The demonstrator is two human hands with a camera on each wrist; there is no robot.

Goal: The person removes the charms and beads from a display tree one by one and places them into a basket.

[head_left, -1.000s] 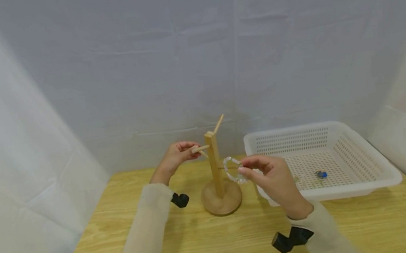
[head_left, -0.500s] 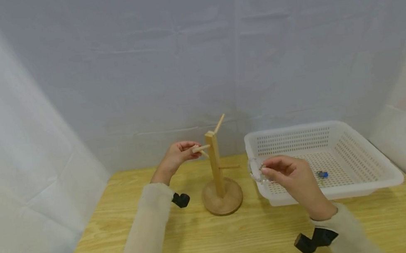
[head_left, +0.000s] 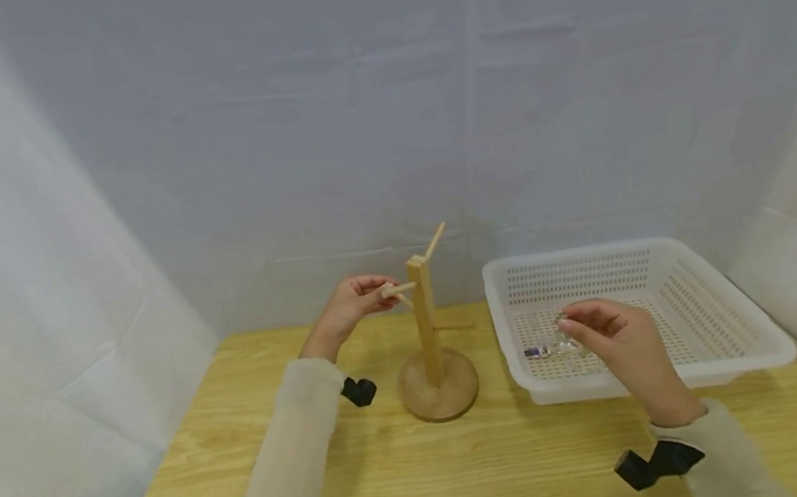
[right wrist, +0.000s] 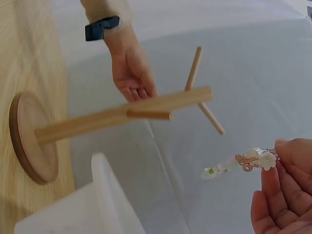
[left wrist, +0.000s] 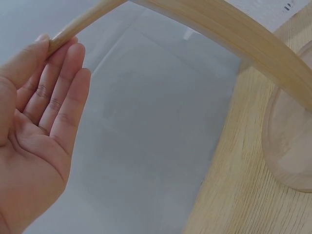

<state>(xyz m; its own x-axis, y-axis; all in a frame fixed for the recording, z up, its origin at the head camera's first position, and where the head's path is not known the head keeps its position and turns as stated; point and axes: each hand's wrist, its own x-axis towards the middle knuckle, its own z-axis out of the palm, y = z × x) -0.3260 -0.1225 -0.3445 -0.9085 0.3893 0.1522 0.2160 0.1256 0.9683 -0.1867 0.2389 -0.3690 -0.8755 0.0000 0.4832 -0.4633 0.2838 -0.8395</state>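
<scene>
My left hand pinches the end of a peg on a wooden stand between thumb and index finger, the other fingers stretched out. The stand is upright, with a round base and several thin pegs, all bare. Over the basket, my right hand pinches a beaded bracelet by one end of its loop. It has clear and pale beads, white flower charms and a pinkish bow-shaped piece. In the head view the bracelet overlaps the basket floor.
A white perforated basket stands on the wooden table, right of the stand. Inside it lies a small purple-blue and clear beaded piece. White cloth hangs behind and at both sides.
My right hand has moved right with the bracelet, from beside the stand to over the basket. It now covers the blue piece seen earlier. The left hand stays on the peg.
</scene>
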